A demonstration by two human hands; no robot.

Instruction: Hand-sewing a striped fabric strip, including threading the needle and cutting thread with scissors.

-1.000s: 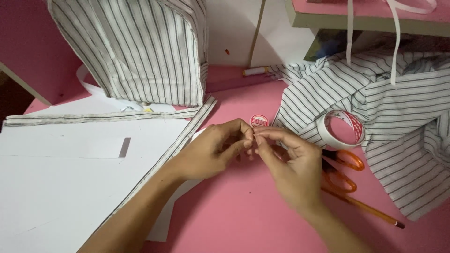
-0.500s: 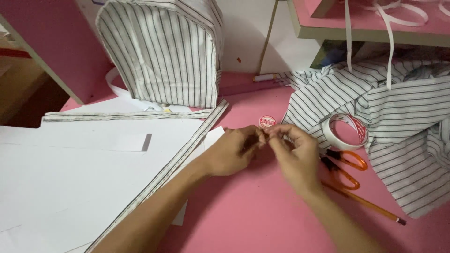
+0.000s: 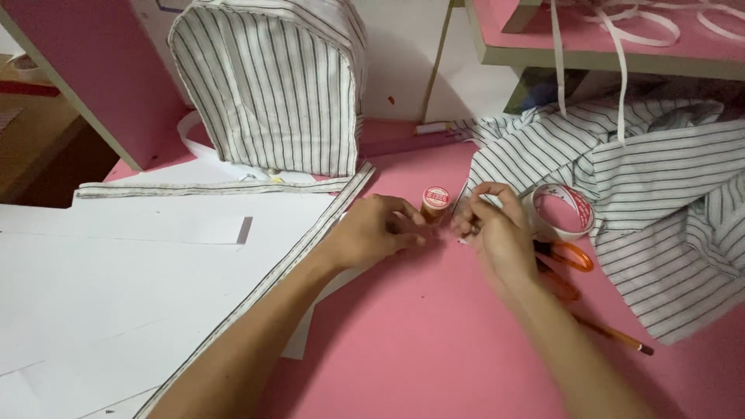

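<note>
Hands since slightly apart, left hand (image 3: pixel 372 231) and right hand (image 3: pixel 497 233) fingers curled, pinch unclear, flanking orange thread spool (image 3: pixel 435 203).

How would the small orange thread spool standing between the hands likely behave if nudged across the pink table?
The thread spool stands upright on a narrow end, so a nudge would probably tip it. Being a cylinder, it would then likely roll on the smooth pink table. It looks small beside the left hand and right hand, so probably light.
</note>
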